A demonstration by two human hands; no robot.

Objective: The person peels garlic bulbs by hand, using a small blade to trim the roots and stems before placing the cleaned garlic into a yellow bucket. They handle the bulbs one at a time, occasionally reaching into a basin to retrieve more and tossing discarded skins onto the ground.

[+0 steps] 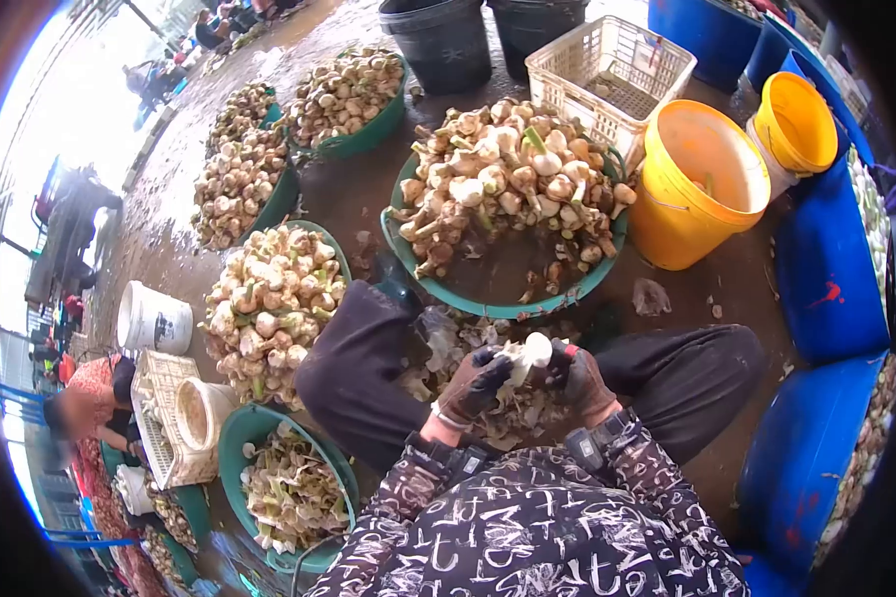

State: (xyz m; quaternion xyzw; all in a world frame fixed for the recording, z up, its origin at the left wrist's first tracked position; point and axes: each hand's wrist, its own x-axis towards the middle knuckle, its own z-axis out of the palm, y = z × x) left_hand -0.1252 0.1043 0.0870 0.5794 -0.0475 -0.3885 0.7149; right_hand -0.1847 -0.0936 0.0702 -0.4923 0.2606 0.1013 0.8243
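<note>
Both my hands wear dark gloves and meet above my lap. My left hand [473,386] is closed around a garlic bulb [537,349], whose loose papery skin hangs beside the fingers. Close against the bulb's other side is my right hand [581,380], its fingers curled; a small red spot shows near its thumb, and what it grips is hidden. Below the hands, peeled garlic skins [513,410] are heaped between my legs. In front stands a wide green tub [508,310] with unpeeled garlic bulbs [513,174] piled toward its far side.
A yellow bucket [657,234] and a cream crate [607,99] stand beyond the tub. Blue containers [816,418] line the right side. At left are more garlic piles [274,298], a green basin [231,448] of skins and a white bucket [154,318]. Another person [100,398] sits far left.
</note>
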